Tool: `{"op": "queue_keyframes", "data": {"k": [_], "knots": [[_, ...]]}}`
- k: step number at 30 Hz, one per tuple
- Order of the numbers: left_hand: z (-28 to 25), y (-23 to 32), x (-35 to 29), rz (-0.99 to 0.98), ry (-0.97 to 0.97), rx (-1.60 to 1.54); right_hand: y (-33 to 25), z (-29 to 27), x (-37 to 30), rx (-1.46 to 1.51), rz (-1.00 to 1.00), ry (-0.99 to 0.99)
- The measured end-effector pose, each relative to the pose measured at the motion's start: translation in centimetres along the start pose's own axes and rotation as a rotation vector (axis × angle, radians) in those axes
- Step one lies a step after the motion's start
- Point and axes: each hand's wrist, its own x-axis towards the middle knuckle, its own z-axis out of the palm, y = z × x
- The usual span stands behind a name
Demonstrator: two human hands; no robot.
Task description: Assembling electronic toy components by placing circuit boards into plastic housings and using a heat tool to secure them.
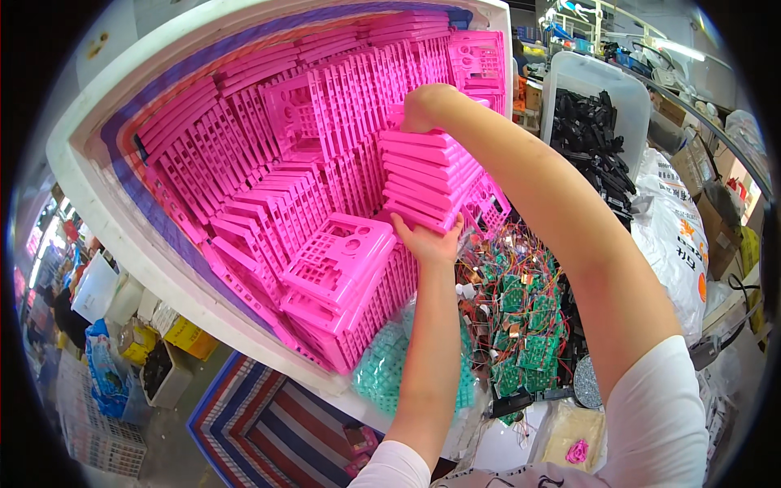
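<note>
My left hand [431,242] is closed on the lower end of a stack of pink plastic casings [423,179], its thumb and fingers spread round the bottom edge. The stack is tilted at the right side of a large white bin [81,163]. At the stack's upper end is my right hand [425,107], bent at the wrist; its fingers are hidden. Inside the bin, rows of more pink casings [350,98] stand packed on edge. A few casings with grilles and round holes [346,248] lie flat near the bin's front.
Green circuit boards with wires [521,317] lie right of my left forearm. A bag of teal pieces [382,358] sits below the bin. Beyond my right arm are a clear tub of black parts [598,122] and a white sack [671,236]. A striped woven bag [285,423] lies lower left.
</note>
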Motion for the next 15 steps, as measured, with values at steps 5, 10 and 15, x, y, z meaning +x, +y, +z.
{"op": "queue_keyframes", "data": {"k": [5,10,15], "knots": [[-0.6,0.3,1.0,0.16,0.087,0.016,-2.8,-0.7,0.3,0.015,-0.083,0.035],[1.1,-1.6,0.5,0.23,0.189,-0.022,-2.3,2.2,1.4,-0.001,-0.124,0.074],[1.4,0.0,2.4,0.3,0.238,0.017,-1.6,0.0,-0.2,0.221,-0.096,0.029]]}}
